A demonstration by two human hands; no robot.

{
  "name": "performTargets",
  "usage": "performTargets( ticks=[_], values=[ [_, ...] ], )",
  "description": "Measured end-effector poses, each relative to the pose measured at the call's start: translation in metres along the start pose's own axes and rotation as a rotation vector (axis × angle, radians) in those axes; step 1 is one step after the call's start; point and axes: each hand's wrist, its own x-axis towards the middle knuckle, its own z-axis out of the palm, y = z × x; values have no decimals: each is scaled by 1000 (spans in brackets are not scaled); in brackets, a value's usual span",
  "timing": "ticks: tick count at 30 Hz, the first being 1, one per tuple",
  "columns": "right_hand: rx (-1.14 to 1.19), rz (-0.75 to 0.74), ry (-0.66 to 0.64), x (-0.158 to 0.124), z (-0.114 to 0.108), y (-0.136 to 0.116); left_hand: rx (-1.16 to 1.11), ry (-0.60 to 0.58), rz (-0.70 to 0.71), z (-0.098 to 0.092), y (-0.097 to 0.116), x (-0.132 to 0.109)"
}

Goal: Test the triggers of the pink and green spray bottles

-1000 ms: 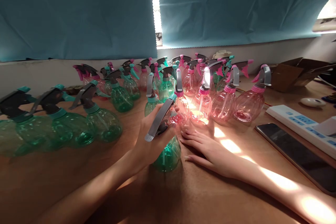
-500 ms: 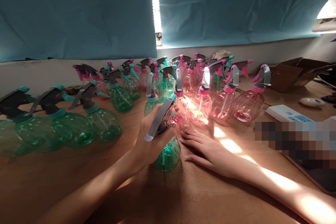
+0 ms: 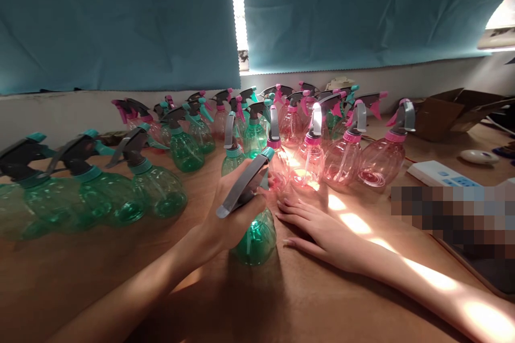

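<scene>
My left hand (image 3: pixel 231 214) is curled round the neck of a green spray bottle (image 3: pixel 253 246), its grey and teal head tilting above my fingers; the bottle is directly in front of me, at the near side of the crowd of other bottles. My right hand (image 3: pixel 322 233) holds nothing: it lies palm down on the counter (image 3: pixel 322 305), fingers stretched out, just beside the bottle.

The counter is brown, with patches of sunlight crossing it by my right forearm. Other green bottles (image 3: pixel 161 193) line up to my left, and pink bottles (image 3: pixel 380 163) stand ahead and to the right, with both colours mixed at the back near the pale wall (image 3: pixel 40 112). Above, blue-green sheets (image 3: pixel 120 21) hang over the window, and a bright strip of light (image 3: pixel 239 16) shows between them.

Over on the right are an opened cardboard box (image 3: pixel 438 115), a white mouse (image 3: pixel 478 157) and a white power strip (image 3: pixel 430 172). A pixelated patch partly covers a dark flat thing (image 3: pixel 488 268) nearer me.
</scene>
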Motion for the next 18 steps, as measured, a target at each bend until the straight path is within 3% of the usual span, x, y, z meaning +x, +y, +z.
performTargets(
  ticks=[5,11,18],
  values=[
    [-24,7,-17,0,-1,-1,-13,15,8,1,-4,-1],
    [-31,1,-17,0,0,1,-40,-75,5,0,-5,3],
    [-44,7,-25,0,0,1,-61,-63,3,2,-9,4]
  ],
)
